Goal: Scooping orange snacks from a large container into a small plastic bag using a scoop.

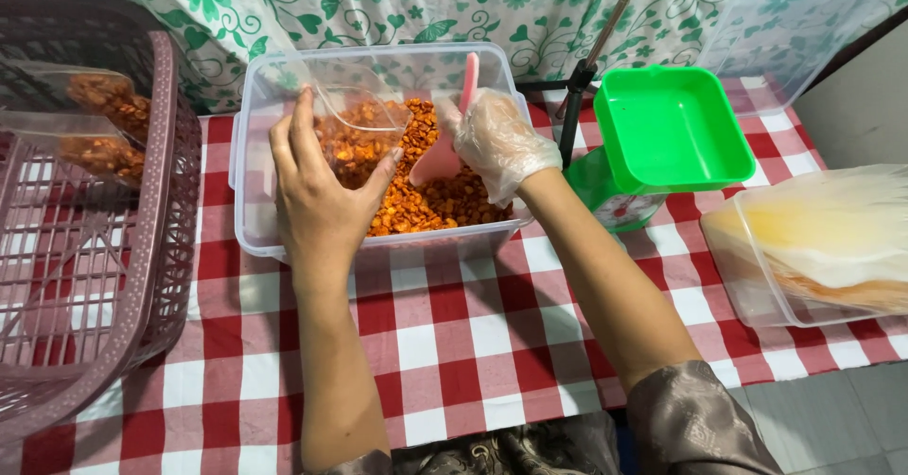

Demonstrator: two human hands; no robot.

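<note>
The left hand (317,196) is clamped on a clear tub (355,125), the gloved right hand (497,139) on a pink scoop (445,149); snacks (435,201) could spill past the tilted tub's rim beside the left grip.

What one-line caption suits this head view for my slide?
Gloved right hand scoops orange snack pieces with a pink plastic scoop into a small clear tub held by the bare left hand.
</note>
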